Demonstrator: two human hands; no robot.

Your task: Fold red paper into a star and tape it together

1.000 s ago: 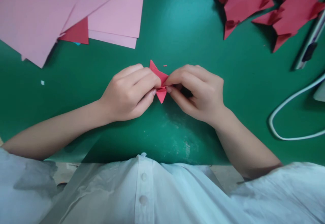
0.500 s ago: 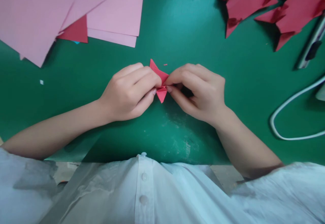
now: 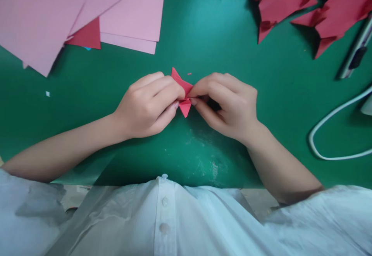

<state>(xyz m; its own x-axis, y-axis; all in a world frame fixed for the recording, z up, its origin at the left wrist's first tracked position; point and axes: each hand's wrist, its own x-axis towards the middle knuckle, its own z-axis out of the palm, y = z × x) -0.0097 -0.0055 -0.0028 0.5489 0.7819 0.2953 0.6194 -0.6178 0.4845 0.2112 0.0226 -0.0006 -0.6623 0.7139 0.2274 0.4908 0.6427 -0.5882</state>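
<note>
Pinching a red paper [image 3: 182, 85] at the centre of the frame: left hand [image 3: 151, 105] with thumb and fingers gripping its left side, right hand [image 3: 226, 103] with thumb and forefinger narrowed on its right edge. Pointed tips project above and below. Upper left, pink sheets [image 3: 35, 16]; upper right, red folded pieces [image 3: 286, 2]; right edge, a cutter [image 3: 356, 56] above a white cable [image 3: 314, 129], on a green table [image 3: 151, 159].

Small, bright red folded paper piece [image 3: 182, 83] is pinched between the left hand [image 3: 149, 105] and right hand [image 3: 229, 102], pointy tips at far and near ends (middle's mostly hidden).
</note>
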